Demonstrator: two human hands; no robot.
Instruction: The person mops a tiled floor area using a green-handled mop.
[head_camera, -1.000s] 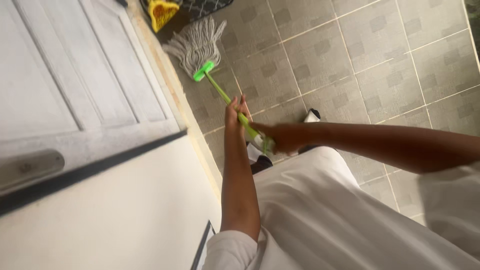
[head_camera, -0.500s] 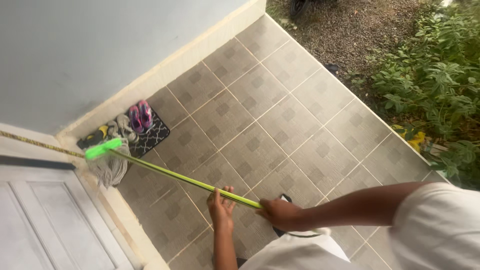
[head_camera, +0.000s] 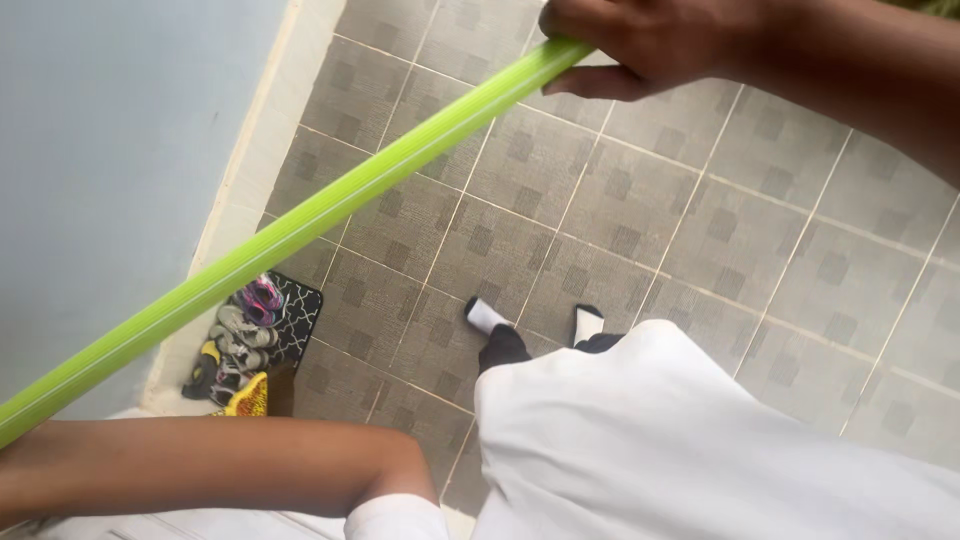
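A bright green mop handle (head_camera: 300, 225) crosses the view on a slant, from the lower left edge up to the top middle. My right hand (head_camera: 640, 45) is closed around its upper end at the top of the view. My left forearm (head_camera: 220, 465) lies across the bottom left, below the handle; the hand itself is beyond the left edge. The mop head is out of sight. My white garment (head_camera: 680, 440) fills the lower right.
Grey patterned floor tiles (head_camera: 760, 240) spread below. A pale grey wall (head_camera: 100, 150) with a light skirting runs along the left. Several shoes sit on a black patterned mat (head_camera: 300, 305) by the wall, with a yellow item (head_camera: 247, 396) beside them. My feet (head_camera: 487, 322) stand mid-floor.
The view has swung down and in close. The handle now fills the frame, raised nearer the camera. The mop head, the door and my left hand have left the view.
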